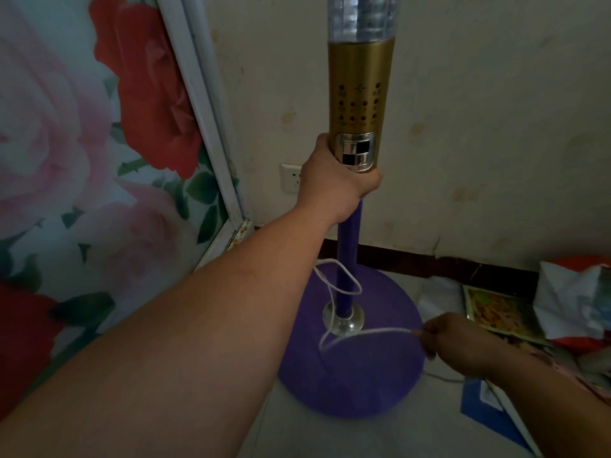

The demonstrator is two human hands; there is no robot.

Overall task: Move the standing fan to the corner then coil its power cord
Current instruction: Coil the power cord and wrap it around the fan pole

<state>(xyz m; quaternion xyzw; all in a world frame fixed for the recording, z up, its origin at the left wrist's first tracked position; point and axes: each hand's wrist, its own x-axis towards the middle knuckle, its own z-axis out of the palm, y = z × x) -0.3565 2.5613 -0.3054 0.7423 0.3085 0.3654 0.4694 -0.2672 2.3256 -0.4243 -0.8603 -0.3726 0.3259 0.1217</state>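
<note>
Standing fan (358, 104): upright in the room corner, its round purple base (360, 368) on the floor between the rose-printed panel (99, 133) and the stained wall, close to the wall socket (291, 178); we judge the move step done. Left hand (334, 180): our fingers closed around the bottom of the gold control column, just above the purple pole (347, 246), steadying the fan. Right hand (453, 342): closed in a pinch on the white power cord (367, 332), out over the base's right edge. Cord: one loose loop around the pole low down, then a run across the base to our pinch; the plug end is not in view. Step in hand: coiling, barely begun. Next move, in our judgement: carry the cord round the pole again, keeping light tension so the turns stack neatly, while we hold the column upright. Clutter of papers and bags (568, 302) lies right of the base.
</note>
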